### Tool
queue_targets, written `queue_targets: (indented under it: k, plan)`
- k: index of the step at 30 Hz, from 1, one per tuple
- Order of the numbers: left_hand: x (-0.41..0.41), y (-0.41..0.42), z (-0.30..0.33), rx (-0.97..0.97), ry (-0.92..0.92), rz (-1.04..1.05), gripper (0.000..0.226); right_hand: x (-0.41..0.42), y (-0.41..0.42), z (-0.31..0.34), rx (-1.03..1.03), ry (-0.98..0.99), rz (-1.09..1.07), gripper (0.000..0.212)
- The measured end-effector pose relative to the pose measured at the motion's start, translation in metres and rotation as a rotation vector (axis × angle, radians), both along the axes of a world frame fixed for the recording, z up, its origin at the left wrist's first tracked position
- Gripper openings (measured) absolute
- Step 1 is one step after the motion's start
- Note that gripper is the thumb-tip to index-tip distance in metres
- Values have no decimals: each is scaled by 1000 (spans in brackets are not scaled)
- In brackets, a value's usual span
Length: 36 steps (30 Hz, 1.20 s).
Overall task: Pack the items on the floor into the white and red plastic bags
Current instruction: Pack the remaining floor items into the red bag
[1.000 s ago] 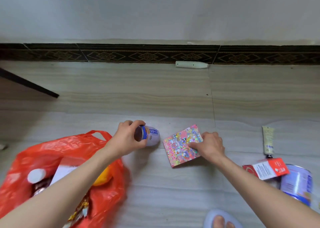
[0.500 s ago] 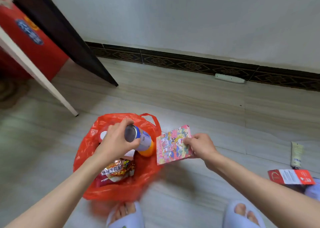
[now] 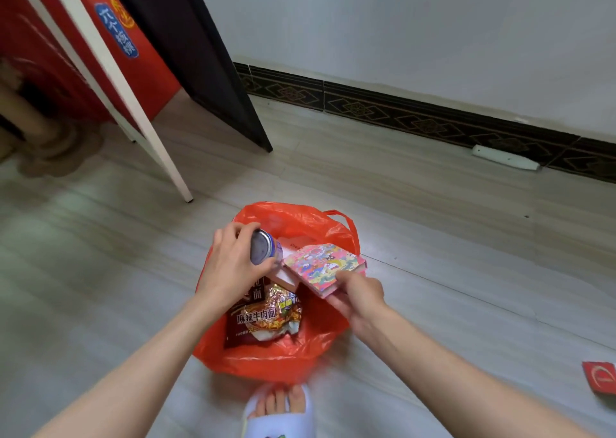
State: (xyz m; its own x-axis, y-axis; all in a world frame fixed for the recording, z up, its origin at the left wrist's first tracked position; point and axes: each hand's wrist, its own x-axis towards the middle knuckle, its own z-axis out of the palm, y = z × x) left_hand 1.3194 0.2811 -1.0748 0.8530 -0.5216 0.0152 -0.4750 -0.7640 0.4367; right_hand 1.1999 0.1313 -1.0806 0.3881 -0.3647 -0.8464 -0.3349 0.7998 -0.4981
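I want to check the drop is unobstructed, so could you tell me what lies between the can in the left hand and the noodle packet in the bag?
In the head view, only the left hand gripping the can overlaps the noodle packet.

**Bag mouth crowded, floor open around it**

The left hand [image 3: 230, 264], gripping a can [image 3: 263, 247], and the right hand [image 3: 358, 296], pinching a booklet [image 3: 325, 264], are crowding the mouth of the red bag [image 3: 266, 357]. Below the left hand, a noodle packet [image 3: 263, 317] is filling the bag. Bare floor [image 3: 450, 271] is lying open beyond the right hand; a white table leg [image 3: 133, 111] is standing well off beyond the left.
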Motion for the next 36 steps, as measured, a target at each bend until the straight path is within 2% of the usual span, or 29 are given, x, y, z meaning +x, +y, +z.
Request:
queue_targets:
  k: [6, 7, 9, 11, 13, 15, 16, 17, 19, 21, 23, 28, 33, 36]
  plan:
    - [-4, 15, 1, -43, 33, 59, 62, 18, 27, -10, 233, -132, -261, 27]
    - [-9, 18, 1, -40, 47, 63, 62, 21, 29, -10, 267, -147, -218, 26]
    - [-21, 23, -2, -32, 67, 87, 62, 25, 28, -4, 243, -86, 132, 18]
    - [-32, 26, -6, -43, 81, 114, 62, 23, 20, -2, 42, -8, 495, 21]
    - [-42, 27, -7, -60, 75, 103, 62, 14, 3, -8, -325, 56, 633, 23]
    - [-50, 28, -5, -97, 95, 82, 62, 0, -18, -15, -821, 234, 786, 15]
    - [-55, 28, -4, -123, 122, 66, 61, -9, -26, -19, -925, 309, 796, 12]
    - [-60, 28, -3, -144, 142, 37, 61, -18, -32, -25, -906, 356, 788, 19]
    - [-70, 25, -3, -159, 169, -52, 60, -34, -34, -36, -626, 386, 720, 35]
    - [-78, 19, -11, -138, 216, -137, 59, -42, -23, -43, -331, 358, 665, 34]
    - [-85, 7, -21, -87, 255, -199, 62, -45, -8, -52, -201, 308, 582, 28]
    - [-86, -21, -37, 52, 250, -318, 66, -42, 2, -68, -240, 336, 493, 22]
    - [-82, -38, -44, 229, 188, -503, 68, -59, -14, -70, -417, 352, 603, 32]
    - [-86, -41, -50, 245, 109, -517, 68, -72, -20, -73, -441, 315, 616, 31]
